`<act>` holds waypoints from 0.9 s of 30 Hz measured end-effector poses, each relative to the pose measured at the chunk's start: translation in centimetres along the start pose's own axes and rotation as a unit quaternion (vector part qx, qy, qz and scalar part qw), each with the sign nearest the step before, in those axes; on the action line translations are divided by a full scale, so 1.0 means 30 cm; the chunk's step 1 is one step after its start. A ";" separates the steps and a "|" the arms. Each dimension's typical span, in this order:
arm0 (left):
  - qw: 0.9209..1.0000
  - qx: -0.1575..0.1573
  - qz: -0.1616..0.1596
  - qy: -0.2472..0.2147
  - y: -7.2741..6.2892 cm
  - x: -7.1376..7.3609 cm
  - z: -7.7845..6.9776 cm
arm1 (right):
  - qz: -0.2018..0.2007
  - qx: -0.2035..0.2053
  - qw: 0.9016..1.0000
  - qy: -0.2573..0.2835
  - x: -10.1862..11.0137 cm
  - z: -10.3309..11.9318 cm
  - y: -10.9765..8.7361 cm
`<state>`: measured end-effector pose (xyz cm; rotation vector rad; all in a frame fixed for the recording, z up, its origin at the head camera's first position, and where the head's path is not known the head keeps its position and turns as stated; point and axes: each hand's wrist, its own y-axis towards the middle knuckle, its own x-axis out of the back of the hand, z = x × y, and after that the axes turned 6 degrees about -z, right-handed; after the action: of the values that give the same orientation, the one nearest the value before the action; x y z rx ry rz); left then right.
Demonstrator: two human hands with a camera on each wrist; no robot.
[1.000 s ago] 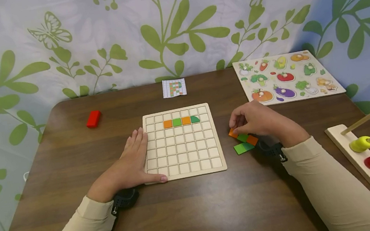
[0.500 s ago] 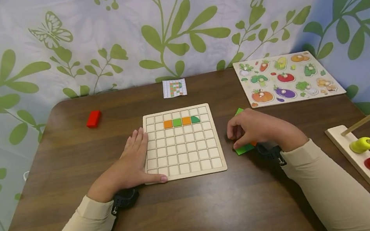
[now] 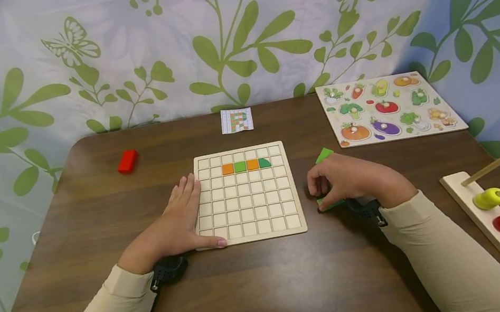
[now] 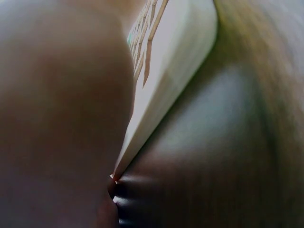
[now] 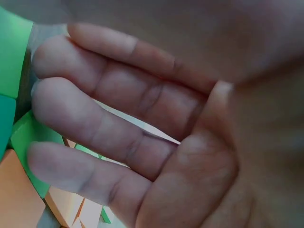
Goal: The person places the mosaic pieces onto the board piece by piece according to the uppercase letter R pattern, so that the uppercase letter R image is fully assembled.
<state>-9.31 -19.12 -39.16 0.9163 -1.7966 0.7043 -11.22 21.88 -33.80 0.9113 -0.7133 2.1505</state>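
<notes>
Covering most of the loose tiles [image 5: 13,61], the right hand [image 3: 351,176] works beside the board [image 3: 260,213] that the left hand [image 3: 172,220] steadies.
Right fingers [image 5: 61,166] curl with tips at the tiles; whether they pinch one, I cannot tell. Left fingers lie straight against the board's edge. Best, I judge, to lift one tile by its edges. From the head, green tiles [image 3: 324,154] poke out past the right fingers; only the right wrist view shows a teal tile [image 5: 5,121] and orange tile [image 5: 19,194] by the fingertips.
</notes>
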 end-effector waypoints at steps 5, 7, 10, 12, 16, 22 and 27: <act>1.000 0.002 0.000 -0.001 0.000 0.002 -0.002 | 0.016 0.002 1.000 -0.006 0.001 -0.002 0.000; 1.000 0.004 0.001 -0.003 0.000 0.003 -0.004 | 0.023 0.002 1.000 -0.003 0.000 -0.002 0.001; 1.000 0.006 0.002 -0.005 -0.001 0.004 -0.006 | 0.030 0.005 1.000 0.002 -0.004 -0.003 0.003; 1.000 0.005 0.003 -0.002 -0.001 0.004 -0.006 | 0.030 0.009 1.000 0.003 -0.008 -0.003 0.005; 1.000 0.004 0.003 0.001 -0.002 0.004 -0.004 | 0.024 0.010 1.000 0.000 -0.015 -0.001 0.008; 1.000 0.004 0.003 0.002 -0.001 0.004 -0.003 | 0.011 0.026 1.000 -0.009 -0.023 -0.004 0.010; 1.000 0.005 0.005 0.002 -0.001 0.004 -0.004 | 0.015 0.028 0.999 0.001 -0.021 -0.009 0.009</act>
<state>-9.24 -19.08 -39.02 0.9129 -1.7968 0.7227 -11.19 21.66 -34.50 0.9337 -0.6727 2.2078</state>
